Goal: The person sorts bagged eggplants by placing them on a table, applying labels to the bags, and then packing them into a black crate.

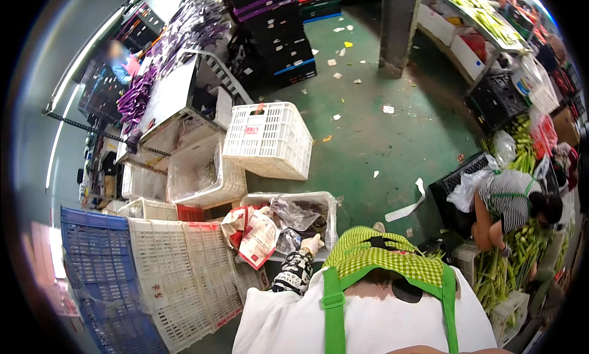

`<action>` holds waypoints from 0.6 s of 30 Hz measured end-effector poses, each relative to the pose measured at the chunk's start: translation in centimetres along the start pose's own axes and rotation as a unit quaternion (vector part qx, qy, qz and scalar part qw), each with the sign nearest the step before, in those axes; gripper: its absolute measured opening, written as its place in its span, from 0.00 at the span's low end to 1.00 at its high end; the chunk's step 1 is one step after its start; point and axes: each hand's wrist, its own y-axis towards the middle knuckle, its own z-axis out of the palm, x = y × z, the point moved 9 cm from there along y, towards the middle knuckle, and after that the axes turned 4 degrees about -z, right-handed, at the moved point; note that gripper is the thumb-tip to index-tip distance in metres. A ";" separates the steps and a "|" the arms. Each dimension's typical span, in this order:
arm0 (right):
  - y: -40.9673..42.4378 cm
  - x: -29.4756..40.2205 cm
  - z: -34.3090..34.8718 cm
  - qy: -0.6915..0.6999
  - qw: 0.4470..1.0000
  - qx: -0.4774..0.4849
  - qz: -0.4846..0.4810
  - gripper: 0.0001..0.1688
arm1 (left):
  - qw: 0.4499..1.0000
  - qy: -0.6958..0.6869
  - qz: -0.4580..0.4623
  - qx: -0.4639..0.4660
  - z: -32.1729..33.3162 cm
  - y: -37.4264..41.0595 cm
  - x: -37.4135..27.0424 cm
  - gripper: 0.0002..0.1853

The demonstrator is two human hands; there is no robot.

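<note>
My left hand, in a pale glove below a black-and-white patterned sleeve, is at the near rim of a white plastic crate. Its fingers are too small and foreshortened to show whether they grip the rim. Inside the crate lie grey plastic bags and dark plant matter. A crumpled red-and-white printed sack hangs over the crate's left side. My right hand is out of view.
Tall white crates and a blue crate stand at the left. A tilted white crate stands ahead. Purple vegetables cover a metal table. A person bends over green stalks at right. A pillar stands beyond scattered floor scraps.
</note>
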 end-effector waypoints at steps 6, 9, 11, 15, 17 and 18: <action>11.4 26.5 12.9 0.319 0.699 0.638 -0.044 0.12 | 0.930 0.356 0.088 0.021 2.8 1.2 4.9 0.14; 24.9 32.6 13.7 0.208 0.954 0.217 -0.010 0.19 | 0.985 0.154 -0.072 -0.014 3.7 1.4 7.5 0.11; 27.8 36.9 20.1 0.026 0.996 0.075 -0.050 0.21 | 0.987 0.060 -0.146 -0.025 4.1 -0.5 7.5 0.10; 33.3 46.0 32.2 0.086 0.982 0.171 0.003 0.15 | 0.980 -0.067 -0.180 -0.043 2.6 5.9 0.8 0.09; 33.0 53.0 37.1 0.043 0.965 0.258 0.007 0.08 | 0.973 -0.156 -0.166 -0.045 1.2 9.9 -4.8 0.09; 33.9 56.7 38.6 0.018 0.961 0.275 -0.023 0.09 | 0.966 -0.199 -0.157 -0.045 0.1 11.4 -7.7 0.09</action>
